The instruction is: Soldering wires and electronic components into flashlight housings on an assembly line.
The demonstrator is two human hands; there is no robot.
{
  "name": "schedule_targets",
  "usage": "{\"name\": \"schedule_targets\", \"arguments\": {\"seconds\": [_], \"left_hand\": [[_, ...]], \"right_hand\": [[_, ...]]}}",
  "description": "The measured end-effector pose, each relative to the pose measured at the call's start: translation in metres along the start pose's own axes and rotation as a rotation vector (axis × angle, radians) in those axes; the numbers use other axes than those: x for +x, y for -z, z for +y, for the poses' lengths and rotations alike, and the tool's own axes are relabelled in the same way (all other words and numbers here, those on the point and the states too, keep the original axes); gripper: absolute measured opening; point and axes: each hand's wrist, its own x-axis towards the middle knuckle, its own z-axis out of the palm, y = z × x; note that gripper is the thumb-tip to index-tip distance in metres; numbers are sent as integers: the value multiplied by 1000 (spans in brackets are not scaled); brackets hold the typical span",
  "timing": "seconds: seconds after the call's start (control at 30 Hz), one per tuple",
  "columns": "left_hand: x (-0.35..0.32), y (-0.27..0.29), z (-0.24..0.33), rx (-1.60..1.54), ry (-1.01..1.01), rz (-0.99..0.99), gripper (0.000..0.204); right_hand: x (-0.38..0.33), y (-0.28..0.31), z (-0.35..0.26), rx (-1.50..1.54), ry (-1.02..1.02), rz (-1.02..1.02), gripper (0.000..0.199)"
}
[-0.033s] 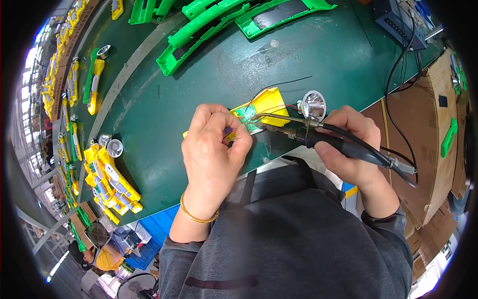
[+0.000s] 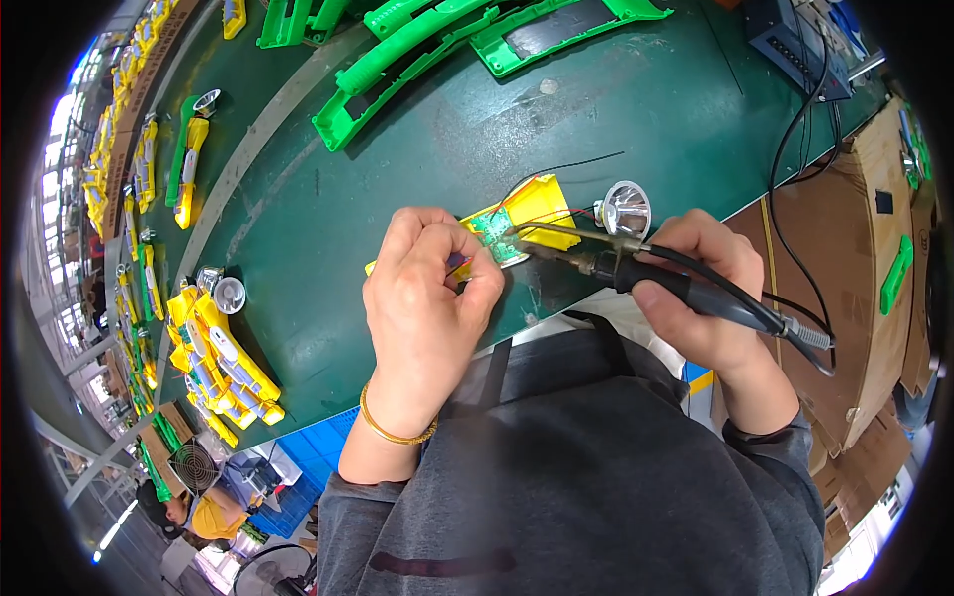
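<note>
1. Green felt covers the bench [image 2: 616, 109]. Head view: the left hand [image 2: 427, 298] is curled, fingertips pinched on a small wire or lead at the near end of a green circuit board [image 2: 494, 236]; just what it pinches is too small to tell.
2. Same view: the right hand [image 2: 711, 288] is closed round the black grip of a soldering iron [image 2: 636, 266]. The iron's long axis runs from right to left, tip pointing left onto the board.
3. The board sits in a yellow housing [image 2: 542, 207] near the bench's front edge, between the two hands. Its long axis slants from lower left to upper right.
4. A silver reflector [image 2: 626, 207] lies just beside the housing, touching or nearly touching the iron's shaft.
5. Nothing shows a change; tip and board appear in contact, so I judge that a joint is being soldered.
6. Farther off: green shells [image 2: 397, 60] at the top, a yellow pile [image 2: 224, 363] at the left.
</note>
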Motion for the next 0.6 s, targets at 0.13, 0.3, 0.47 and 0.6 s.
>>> {"name": "schedule_targets", "arguments": {"seconds": [0.13, 0.3, 0.47, 0.6], "left_hand": [[1, 0, 1, 19, -2, 3, 7], [2, 0, 2, 15, -17, -7, 7], [3, 2, 7, 5, -7, -23, 8], [4, 3, 10, -16, 31, -60, 9]], "right_hand": [[-3, 10, 0, 108, -33, 28, 19], [0, -7, -6, 543, -206, 130, 15], [26, -52, -19, 888, -188, 212, 18], [31, -64, -13, 942, -123, 185, 18]]}}
